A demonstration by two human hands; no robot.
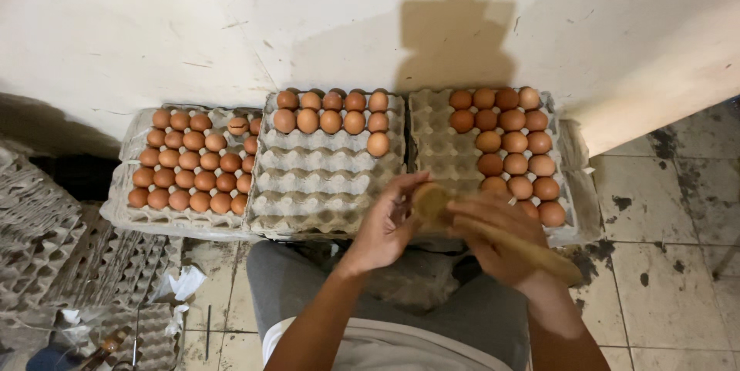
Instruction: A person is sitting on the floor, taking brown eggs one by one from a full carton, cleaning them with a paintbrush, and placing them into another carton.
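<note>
Two hands over egg trays (324,186), right hand (497,236) closed around wooden brush (493,234), left hand (385,224) half-open, fingertips touching brush head.

3 grey pulp egg trays (327,186)

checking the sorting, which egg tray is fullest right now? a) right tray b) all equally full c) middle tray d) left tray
d: the left tray has brown eggs in nearly every cup, while the middle tray holds eggs only along its top rows and the right tray only down its right side.
</note>
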